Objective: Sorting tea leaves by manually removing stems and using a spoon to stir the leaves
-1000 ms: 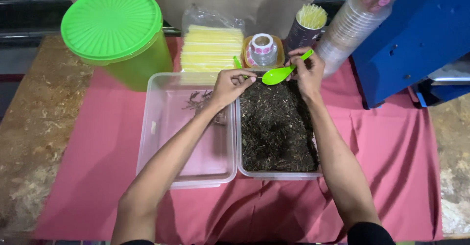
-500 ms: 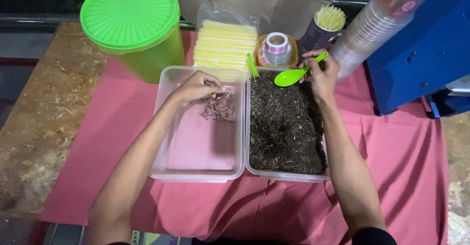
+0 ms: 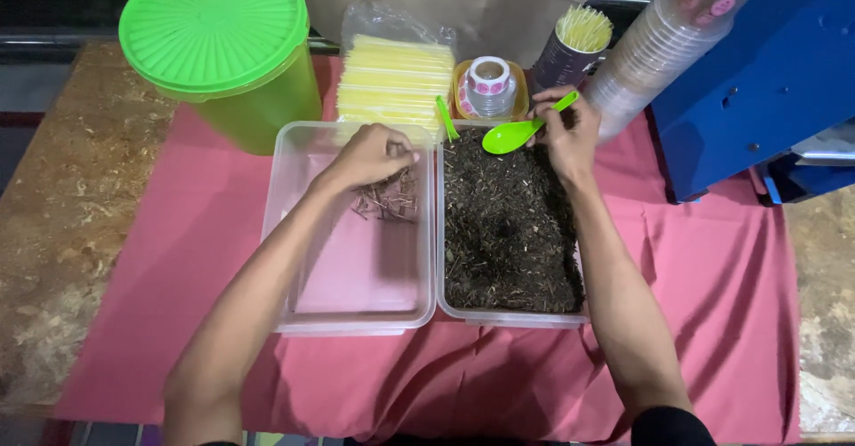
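Right hand [image 3: 563, 134] grips the green spoon [image 3: 512, 132] over the tea tub [image 3: 508, 223]; left hand [image 3: 370, 155] hovers curled above twigs [image 3: 387, 201], fingers maybe pinching some.

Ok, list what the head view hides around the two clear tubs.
- Left hand: its fingers curl under, so whether they pinch any twigs cannot be told.
- Green spoon: handle end covered by the right hand.
- Cup stack: cut off by the top edge.
- Dark dried mix: pieces too small to identify.

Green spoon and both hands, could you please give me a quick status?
Right hand holds green spoon over dark-leaf tub. Left hand above twigs in clear tub. Nothing obstructing.
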